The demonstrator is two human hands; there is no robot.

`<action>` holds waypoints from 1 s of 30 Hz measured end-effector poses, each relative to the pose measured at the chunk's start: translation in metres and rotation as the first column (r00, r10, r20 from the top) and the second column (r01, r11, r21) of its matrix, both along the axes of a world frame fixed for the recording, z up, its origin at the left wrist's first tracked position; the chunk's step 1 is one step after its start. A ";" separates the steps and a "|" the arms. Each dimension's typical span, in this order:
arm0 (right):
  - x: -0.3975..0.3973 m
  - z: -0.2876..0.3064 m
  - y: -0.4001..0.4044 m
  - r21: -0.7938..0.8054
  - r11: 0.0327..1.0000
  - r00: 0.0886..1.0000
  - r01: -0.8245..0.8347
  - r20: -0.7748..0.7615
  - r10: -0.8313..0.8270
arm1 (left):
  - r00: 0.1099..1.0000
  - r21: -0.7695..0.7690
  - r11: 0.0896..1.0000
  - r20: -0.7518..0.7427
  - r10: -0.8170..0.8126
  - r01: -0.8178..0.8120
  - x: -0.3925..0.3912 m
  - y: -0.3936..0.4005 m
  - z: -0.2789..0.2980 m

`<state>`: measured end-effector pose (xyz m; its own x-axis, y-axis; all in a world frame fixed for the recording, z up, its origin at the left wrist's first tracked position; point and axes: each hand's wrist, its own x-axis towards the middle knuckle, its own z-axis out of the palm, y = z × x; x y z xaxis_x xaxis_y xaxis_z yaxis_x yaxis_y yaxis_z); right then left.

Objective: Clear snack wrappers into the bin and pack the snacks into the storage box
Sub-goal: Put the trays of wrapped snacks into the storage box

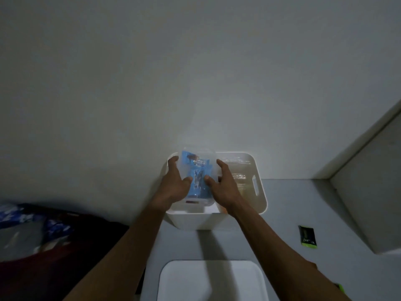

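Observation:
A white storage box (261, 192) with handle slots stands on the grey table against the wall. Over its left half I hold a clear plastic container (198, 155) with blue snack packets (198, 170) inside it. My left hand (173, 185) grips the container's left side and my right hand (223, 183) grips its right side, thumbs on top. Clear-wrapped snacks (237, 177) lie in the box's right half. A white lid (212, 281) lies flat on the table near me.
A green and black snack wrapper (308, 236) lies on the table to the right. Another green bit (339, 286) shows at my right forearm. A dark red bin with blue and clear wrappers (32, 227) sits at the lower left. A wall ledge (368, 192) juts in at the right.

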<state>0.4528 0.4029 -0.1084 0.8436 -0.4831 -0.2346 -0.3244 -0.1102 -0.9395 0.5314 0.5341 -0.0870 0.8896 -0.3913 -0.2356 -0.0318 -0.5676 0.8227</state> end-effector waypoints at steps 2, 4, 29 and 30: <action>0.011 -0.018 -0.005 0.048 0.998 0.997 -0.031 -0.072 0.034 | 0.998 0.051 0.999 -0.069 -0.011 0.014 0.012 -0.003 -0.022; 0.020 -0.033 -0.009 0.078 0.995 0.986 -0.064 -0.150 0.075 | 0.994 0.119 0.993 -0.110 -0.007 0.020 0.022 -0.006 -0.042; 0.062 -0.096 -0.019 0.027 0.968 0.879 -0.248 -0.413 0.237 | 0.981 0.306 0.952 -0.188 0.049 0.011 0.058 -0.031 -0.123; 0.061 -0.094 -0.019 0.038 0.968 0.881 -0.249 -0.407 0.243 | 0.987 0.311 0.950 -0.157 0.030 0.020 0.056 -0.031 -0.120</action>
<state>0.5134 0.3836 -0.2020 0.7689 -0.2786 -0.5755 -0.6365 -0.2491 -0.7299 0.5870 0.5031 -0.2074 0.8329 -0.2718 -0.4820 0.0872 -0.7957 0.5994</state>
